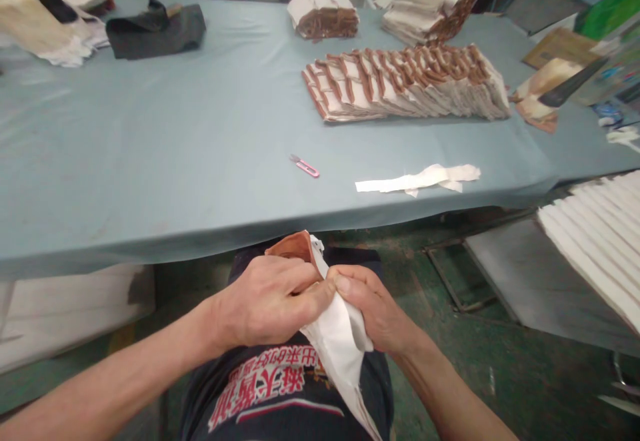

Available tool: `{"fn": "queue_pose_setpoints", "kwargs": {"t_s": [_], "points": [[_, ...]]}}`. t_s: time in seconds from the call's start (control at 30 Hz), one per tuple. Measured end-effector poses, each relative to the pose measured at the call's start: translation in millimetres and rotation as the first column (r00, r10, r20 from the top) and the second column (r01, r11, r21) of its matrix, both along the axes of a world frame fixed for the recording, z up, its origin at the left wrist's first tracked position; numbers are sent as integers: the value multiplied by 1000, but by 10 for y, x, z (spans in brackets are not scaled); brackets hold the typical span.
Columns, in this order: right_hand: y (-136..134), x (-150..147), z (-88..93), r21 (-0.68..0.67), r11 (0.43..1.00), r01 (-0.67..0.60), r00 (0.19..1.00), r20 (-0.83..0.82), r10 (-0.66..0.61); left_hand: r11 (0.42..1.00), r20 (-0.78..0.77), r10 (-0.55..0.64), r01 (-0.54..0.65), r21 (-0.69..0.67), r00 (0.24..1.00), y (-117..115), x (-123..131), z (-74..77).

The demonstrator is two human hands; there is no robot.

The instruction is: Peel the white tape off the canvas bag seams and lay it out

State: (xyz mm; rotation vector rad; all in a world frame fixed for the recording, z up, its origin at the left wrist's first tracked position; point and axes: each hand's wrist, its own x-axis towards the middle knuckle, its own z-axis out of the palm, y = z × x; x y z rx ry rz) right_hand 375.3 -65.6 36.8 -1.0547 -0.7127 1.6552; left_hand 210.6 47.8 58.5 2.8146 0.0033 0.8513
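Both my hands grip one white fabric piece with a brown edge (336,337) over my lap, below the table's front edge. My left hand (267,297) is closed around its brown upper end, thumb pressing the cloth. My right hand (373,307) pinches the white part from the right, fingers curled, thumb touching the left thumb. The cloth hangs down across my dark printed shirt (280,394). On the table ahead lie small pink thread snips (305,166) and a few white fabric strips (425,179).
A blue-grey covered table (150,161) carries a long fanned row of white-and-brown pieces (405,81), two more stacks (323,13) behind it and a dark folded cloth (155,27) at far left. White stacked pieces (600,234) sit low at right.
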Motion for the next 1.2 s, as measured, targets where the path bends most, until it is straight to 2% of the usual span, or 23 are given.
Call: {"fn": "queue_pose_setpoints", "kwargs": {"t_s": [0.17,0.27,0.4,0.47,0.57,0.63,0.7,0.8,0.87,0.9,0.97,1.03,1.07,1.13,1.2], "points": [[46,141,146,45,997,-59,994,100,54,1000,15,5,-5,23,1000,32,-37,-81],[52,172,193,41,993,-114,990,91,110,1000,73,7,-8,10,997,43,-27,-110],[32,142,157,-4,993,-118,993,3,118,996,172,-47,60,-72,984,25,11,-92],[20,134,161,-6,992,-128,992,0,128,981,197,-75,107,-159,977,-5,18,-66],[10,148,250,36,988,-150,987,62,147,936,242,-19,102,-338,970,-59,-5,-19],[10,162,342,82,986,-148,978,157,134,904,249,21,88,-418,968,-78,-36,13],[12,170,433,135,979,-154,953,283,111,862,207,1,104,-496,978,-70,-68,50],[9,175,526,205,959,-197,863,501,70,752,63,-73,97,-651,995,-20,-102,110],[4,181,548,260,934,-245,773,634,26,726,-51,-142,69,-684,989,20,-120,139],[3,185,546,288,919,-269,730,684,0,747,-89,-171,70,-661,981,37,-130,144],[3,194,518,327,895,-302,673,738,-42,839,-139,-191,88,-537,972,62,-154,133],[11,195,470,333,891,-308,664,746,-50,926,-155,-164,98,-364,974,79,-185,99],[16,191,445,329,894,-303,671,740,-45,950,-161,-150,96,-299,975,87,-202,80],[28,178,410,317,902,-292,683,730,-35,960,-180,-146,95,-263,973,105,-239,52],[33,166,410,316,899,-303,671,741,-35,934,-193,-177,103,-343,965,130,-274,53]]}}
